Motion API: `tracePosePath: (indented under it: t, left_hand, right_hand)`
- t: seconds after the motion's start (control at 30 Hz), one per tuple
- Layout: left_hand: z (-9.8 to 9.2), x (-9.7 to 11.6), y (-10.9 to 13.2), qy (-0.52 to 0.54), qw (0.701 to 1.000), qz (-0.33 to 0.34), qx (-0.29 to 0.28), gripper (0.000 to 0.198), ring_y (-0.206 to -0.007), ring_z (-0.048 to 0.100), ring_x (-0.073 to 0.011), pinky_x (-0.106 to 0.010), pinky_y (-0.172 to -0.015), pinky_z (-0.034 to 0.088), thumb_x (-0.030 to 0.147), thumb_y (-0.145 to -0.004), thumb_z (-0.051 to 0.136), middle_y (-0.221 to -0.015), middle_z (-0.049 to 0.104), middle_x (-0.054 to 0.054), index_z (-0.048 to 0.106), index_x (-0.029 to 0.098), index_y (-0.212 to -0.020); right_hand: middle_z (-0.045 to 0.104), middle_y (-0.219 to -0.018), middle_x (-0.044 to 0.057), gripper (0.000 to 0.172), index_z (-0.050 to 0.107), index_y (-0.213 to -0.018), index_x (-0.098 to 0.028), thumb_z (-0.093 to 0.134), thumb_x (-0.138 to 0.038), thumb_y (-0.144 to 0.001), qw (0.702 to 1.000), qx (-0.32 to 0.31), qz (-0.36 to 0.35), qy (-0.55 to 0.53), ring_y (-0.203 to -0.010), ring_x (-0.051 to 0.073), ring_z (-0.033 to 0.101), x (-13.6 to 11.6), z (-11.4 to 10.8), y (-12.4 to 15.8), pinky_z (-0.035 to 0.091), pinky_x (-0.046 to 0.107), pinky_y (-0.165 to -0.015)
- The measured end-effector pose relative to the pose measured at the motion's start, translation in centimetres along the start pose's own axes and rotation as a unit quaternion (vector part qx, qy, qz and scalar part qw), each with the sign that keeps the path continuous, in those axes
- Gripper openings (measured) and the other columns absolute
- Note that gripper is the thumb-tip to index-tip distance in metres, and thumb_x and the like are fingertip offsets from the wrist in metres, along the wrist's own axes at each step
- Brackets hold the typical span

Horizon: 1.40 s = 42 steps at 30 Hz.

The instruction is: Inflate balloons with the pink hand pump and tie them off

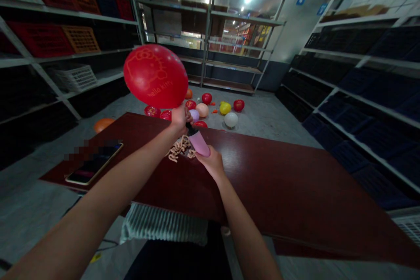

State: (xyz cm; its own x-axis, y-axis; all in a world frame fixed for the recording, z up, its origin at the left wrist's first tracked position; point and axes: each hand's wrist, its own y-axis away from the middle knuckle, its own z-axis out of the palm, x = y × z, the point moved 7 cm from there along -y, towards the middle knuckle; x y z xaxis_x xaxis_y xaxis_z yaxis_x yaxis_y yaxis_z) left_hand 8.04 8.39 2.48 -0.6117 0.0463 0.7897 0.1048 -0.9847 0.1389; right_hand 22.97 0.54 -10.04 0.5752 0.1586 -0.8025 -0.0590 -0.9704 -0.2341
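A large inflated red balloon (155,75) with a printed cat figure and lettering rises above the far edge of the table. My left hand (180,119) is closed around its neck, where it meets the black tip of a pink hand pump (200,143). The lower end of the pump is in the grip of my right hand (212,164), its fingers partly hidden. Behind and beside the pump lies a small heap of pale, curled strips (179,148) on the tabletop.
The dark red table (278,175) carries a phone (95,164) at left. Several inflated balloons, among them a white balloon (231,120) and an orange balloon (103,124), lie on the floor beyond. Racks with crates (80,38) line the sides. A ribbed pale-green cloth (164,223) is near my lap.
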Motion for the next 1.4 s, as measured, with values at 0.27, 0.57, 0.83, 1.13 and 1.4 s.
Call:
tracePosePath:
  t: [0.27,0.57,0.83,1.13,1.4]
  left_hand:
    - [-2.4,4.1,-0.6,0.033,0.998,0.035,0.028,0.039,-0.028,0.023,-0.0079,-0.021,-0.035,0.022,0.021,-0.095,0.045,-0.041,0.023,0.008,0.025,0.021,-0.062]
    - [-2.2,12.3,-1.3,0.013,0.996,0.082,0.038,0.046,-0.028,0.022,-0.0086,-0.023,-0.034,0.023,0.026,-0.103,0.038,-0.039,0.020,0.006,0.023,0.021,-0.059]
    - [4.4,12.5,-0.8,0.005,0.988,0.132,-0.079,0.052,-0.030,0.019,-0.0077,-0.024,-0.035,0.020,0.041,-0.104,0.050,-0.041,0.018,0.007,0.028,0.022,-0.061]
    - [6.8,2.3,0.6,-0.029,0.989,0.089,-0.115,0.052,-0.028,0.020,-0.0083,-0.023,-0.033,0.019,0.035,-0.105,0.048,-0.036,0.021,0.005,0.031,0.021,-0.058]
    - [4.8,-0.7,2.0,-0.014,0.994,0.086,-0.060,0.052,-0.027,0.020,-0.0083,-0.024,-0.031,0.017,0.027,-0.106,0.042,-0.039,0.017,0.006,0.026,0.022,-0.057]
  right_hand:
    - [0.078,-0.093,0.006,0.039,0.069,-0.100,-0.026,0.079,-0.052,-0.072,0.998,0.005,-0.014,0.064,-0.089,0.027,0.074,-1.2,-0.1,0.6,0.050,0.029,-0.071]
    - [0.078,-0.096,0.006,0.042,0.068,-0.104,-0.025,0.077,-0.052,-0.073,0.999,-0.003,-0.042,0.034,-0.090,0.028,0.074,-1.2,0.3,0.7,0.051,0.031,-0.074]
    - [0.074,-0.089,0.003,0.043,0.064,-0.098,-0.023,0.075,-0.056,-0.073,0.997,-0.004,-0.037,-0.066,-0.080,0.022,0.070,-0.3,-0.1,0.3,0.051,0.028,-0.070]
    - [0.071,-0.078,0.002,0.043,0.066,-0.095,-0.022,0.073,-0.057,-0.071,0.992,-0.001,0.027,-0.121,-0.069,0.018,0.066,1.5,0.3,-0.5,0.048,0.025,-0.056]
    - [0.071,-0.077,0.001,0.041,0.067,-0.093,-0.022,0.073,-0.057,-0.072,0.996,0.022,0.009,-0.082,-0.068,0.018,0.065,1.0,-0.6,-0.2,0.047,0.026,-0.061]
